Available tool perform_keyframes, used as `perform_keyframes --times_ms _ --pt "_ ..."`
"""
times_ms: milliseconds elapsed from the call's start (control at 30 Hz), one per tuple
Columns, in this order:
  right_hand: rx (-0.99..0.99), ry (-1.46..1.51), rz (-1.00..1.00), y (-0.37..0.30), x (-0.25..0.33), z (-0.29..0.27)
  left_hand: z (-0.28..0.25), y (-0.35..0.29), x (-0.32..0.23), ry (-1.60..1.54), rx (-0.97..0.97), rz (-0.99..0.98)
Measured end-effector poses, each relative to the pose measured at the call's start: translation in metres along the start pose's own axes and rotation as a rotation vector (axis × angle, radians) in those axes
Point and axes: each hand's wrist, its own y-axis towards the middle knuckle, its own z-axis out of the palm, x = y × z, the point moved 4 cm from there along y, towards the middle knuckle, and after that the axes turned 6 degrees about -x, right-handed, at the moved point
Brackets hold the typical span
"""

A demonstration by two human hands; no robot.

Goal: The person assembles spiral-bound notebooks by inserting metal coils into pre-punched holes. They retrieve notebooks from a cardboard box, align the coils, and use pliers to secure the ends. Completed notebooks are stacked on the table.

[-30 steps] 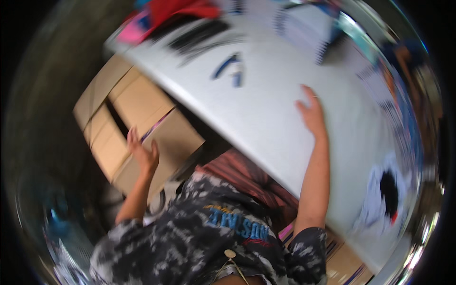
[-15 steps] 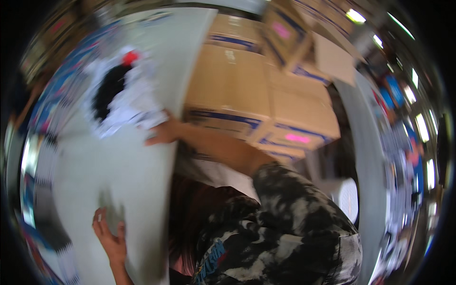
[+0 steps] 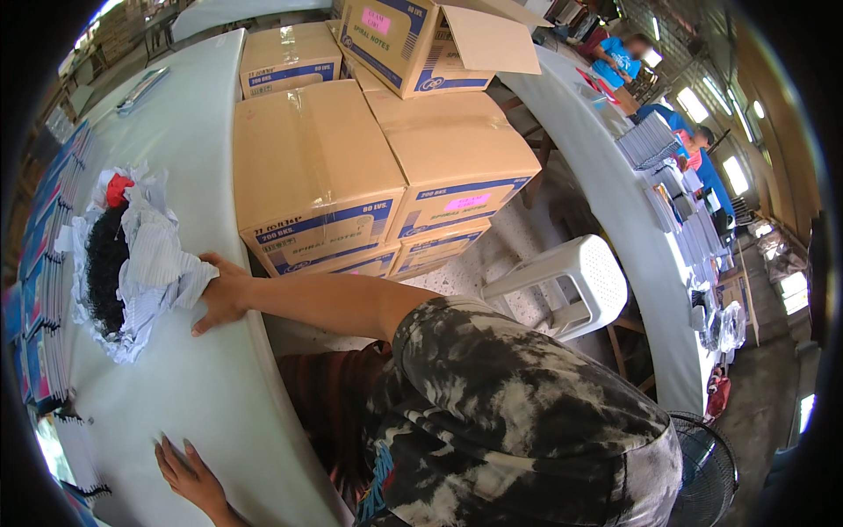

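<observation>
A heap of crumpled white lined paper (image 3: 162, 272) lies on the pale table, cradling a dark curly tangle (image 3: 107, 272) and a red scrap (image 3: 118, 189). What the dark tangle is made of, I cannot tell. At the heap's right edge, my right hand (image 3: 226, 294) touches the paper, its thumb spread away toward the tabletop. Some of its fingers are partly hidden by the paper and the hand itself. Lower down, my left hand (image 3: 190, 479) rests over the table with fingers stretched out and nothing in them.
Stacked notebooks (image 3: 44, 290) line the far left of the table (image 3: 206, 378). Cardboard boxes (image 3: 316, 167) pile up beyond its right edge. A white plastic stool (image 3: 597, 285), a fan (image 3: 702, 465) and another table (image 3: 606, 184) with notebook stacks stand to the right. Two people work there.
The view has swung, shifting the table and heap leftward in the picture, and is sharper. My right hand now meets the paper's edge; my left hand still lies apart from the heap.
</observation>
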Motion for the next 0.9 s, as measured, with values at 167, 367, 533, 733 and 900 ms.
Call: perform_keyframes --times_ms 167,367,533,733,900 --pt "-0.057 0.049 0.009 -0.002 -0.002 -0.001 0.003 -0.001 0.006 -0.056 -0.041 0.077" --pt "-0.148 0.053 -0.013 0.004 -0.01 0.011 0.007 -0.001 0.012 -0.081 -0.063 0.107" --pt "-0.213 0.074 -0.016 0.005 -0.013 0.009 0.003 -0.004 0.006 -0.133 -0.042 0.062" --pt "-0.393 0.186 -0.111 0.007 -0.014 0.017 -0.007 -0.015 0.002 -0.052 -0.04 0.006" --pt "-0.66 0.35 -0.152 -0.004 -0.024 0.002 -0.038 -0.059 -0.032 0.122 0.051 -0.149"
